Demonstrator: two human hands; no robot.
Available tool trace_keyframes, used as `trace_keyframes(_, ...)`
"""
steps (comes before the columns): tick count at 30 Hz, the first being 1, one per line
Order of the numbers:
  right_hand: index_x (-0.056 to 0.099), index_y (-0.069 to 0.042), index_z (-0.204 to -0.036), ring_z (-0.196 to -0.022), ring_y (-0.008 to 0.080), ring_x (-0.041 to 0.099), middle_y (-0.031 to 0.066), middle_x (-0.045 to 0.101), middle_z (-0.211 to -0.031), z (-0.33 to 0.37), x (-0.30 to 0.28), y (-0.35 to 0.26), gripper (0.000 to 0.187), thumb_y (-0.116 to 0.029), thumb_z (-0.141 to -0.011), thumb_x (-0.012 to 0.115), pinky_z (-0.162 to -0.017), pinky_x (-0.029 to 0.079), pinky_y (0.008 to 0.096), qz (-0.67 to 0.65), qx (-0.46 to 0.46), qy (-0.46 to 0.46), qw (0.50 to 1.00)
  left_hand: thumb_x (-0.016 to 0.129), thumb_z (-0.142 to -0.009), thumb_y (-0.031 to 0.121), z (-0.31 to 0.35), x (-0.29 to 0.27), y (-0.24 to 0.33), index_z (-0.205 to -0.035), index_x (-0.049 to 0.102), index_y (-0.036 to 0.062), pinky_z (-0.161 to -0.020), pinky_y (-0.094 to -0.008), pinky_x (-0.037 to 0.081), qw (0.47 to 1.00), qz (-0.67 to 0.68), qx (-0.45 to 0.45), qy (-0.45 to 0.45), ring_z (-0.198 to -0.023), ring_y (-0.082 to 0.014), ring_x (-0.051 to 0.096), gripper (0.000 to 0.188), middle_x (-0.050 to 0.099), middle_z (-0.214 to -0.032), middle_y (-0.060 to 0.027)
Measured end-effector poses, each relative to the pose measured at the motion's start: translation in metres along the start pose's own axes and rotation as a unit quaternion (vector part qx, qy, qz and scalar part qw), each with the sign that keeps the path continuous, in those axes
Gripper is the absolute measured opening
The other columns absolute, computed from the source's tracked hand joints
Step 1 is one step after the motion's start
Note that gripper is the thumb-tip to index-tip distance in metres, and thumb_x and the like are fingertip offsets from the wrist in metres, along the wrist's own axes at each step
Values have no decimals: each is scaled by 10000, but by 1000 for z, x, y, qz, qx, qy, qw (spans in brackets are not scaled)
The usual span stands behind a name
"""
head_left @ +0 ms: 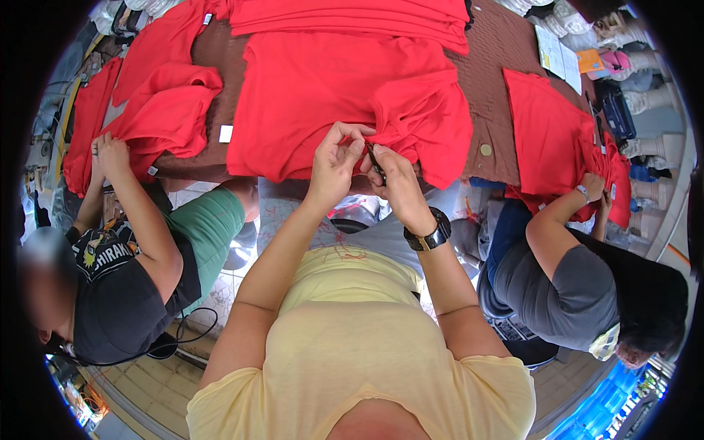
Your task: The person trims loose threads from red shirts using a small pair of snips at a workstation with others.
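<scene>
A red garment (315,88), probably a shirt, is spread on the table in front of me, its right part bunched up. My left hand (336,163) is closed at its near edge, thumb and fingers pinching a bit of the red cloth. In my right hand (400,187) is a small dark pair of thread snips (376,165), with the tips at the cloth beside my left fingertips. Whether the blades are apart is too small to tell. Loose red threads (345,253) lie on my yellow shirt and lap.
A brown cloth (488,88) covers the table. Folded red garments (352,16) are stacked at the far side. Co-workers at my left (136,286) and right (565,279) handle red garments. White papers (559,57) and a coin-like disc (485,149) lie right; thread cones (653,99) stand beyond.
</scene>
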State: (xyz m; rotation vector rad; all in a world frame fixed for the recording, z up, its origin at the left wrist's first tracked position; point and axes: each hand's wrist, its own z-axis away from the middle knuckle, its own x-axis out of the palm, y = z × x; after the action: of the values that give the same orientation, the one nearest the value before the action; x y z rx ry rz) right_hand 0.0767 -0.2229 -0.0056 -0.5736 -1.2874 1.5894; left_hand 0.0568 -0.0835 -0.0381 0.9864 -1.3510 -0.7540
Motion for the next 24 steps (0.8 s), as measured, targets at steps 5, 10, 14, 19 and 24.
trace_keyframes(5,563,-61,-809,-512,31,302,-63,389,-629,-10,-6,7,396,-340,-1067,452,-459,231,217,-56,9,-12,998,526,-1035,46,0,-1,-3,-973,499,36,-775,-283,520,998,-52,35,-8,-773,-89,549,68,599,-1221,-145)
trace_keyframes(10,539,-63,-780,-511,39,292,-59,374,-620,-6,-12,1,378,-321,-1053,496,-465,221,230,-56,19,-35,998,508,-1032,16,-1,0,-4,-1005,487,42,-928,-301,489,987,-134,89,-28,-990,-125,578,43,605,-1211,-141)
trace_keyframes(14,528,-54,-785,-528,56,322,-40,372,-627,3,-19,-13,364,-305,-1046,509,-480,245,257,14,-119,-5,993,520,-1016,-9,1,6,6,-1071,455,58,-999,-303,457,999,-5,-2,46,-1068,-145,571,109,605,-1211,-149)
trace_keyframes(19,607,33,-892,-610,221,498,105,566,-753,-19,-23,-21,202,-152,-954,659,-585,410,356,298,-346,105,884,579,-964,-62,-5,6,-6,-1107,455,79,-1013,-297,456,995,-33,97,1,-1101,-170,563,236,553,-1292,-155)
trace_keyframes(24,605,34,-880,-640,269,513,135,528,-749,-27,-31,-19,172,-105,-914,701,-618,430,374,328,-317,111,883,668,-889,-72,-1,19,3,-1191,533,65,-895,-305,537,985,-139,91,43,-1092,-197,568,359,537,-1239,-117)
